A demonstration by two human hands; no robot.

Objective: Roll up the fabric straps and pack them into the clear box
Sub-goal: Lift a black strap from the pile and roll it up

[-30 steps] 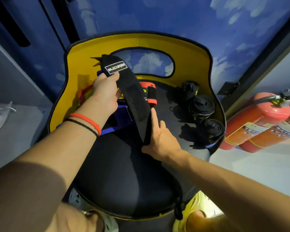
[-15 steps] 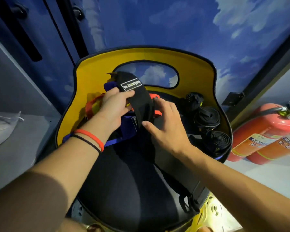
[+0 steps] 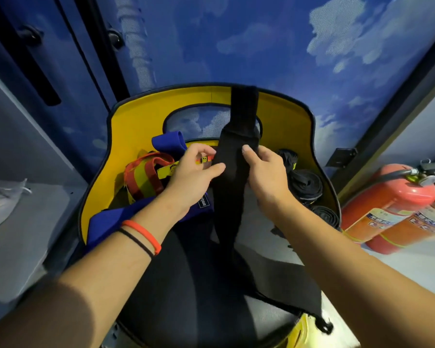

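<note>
Over the black seat of the yellow-backed chair (image 3: 286, 126), I see the long black fabric strap (image 3: 232, 187) standing almost upright between both hands. Its long axis runs away from me: the top end pokes up past the chair back and the tail trails down onto the seat towards me. The left hand (image 3: 195, 173) pinches the strap's left edge with thumb and curled fingers, and the right hand (image 3: 265, 172) pinches the right edge at the same height, so neither is nearer. I judge that rolling has to start from the free top end, just above both thumbs. Coiled black straps (image 3: 308, 183) sit on the right of the seat, with a loose blue strap (image 3: 111, 221) on the left. The clear box is out of view.
</note>
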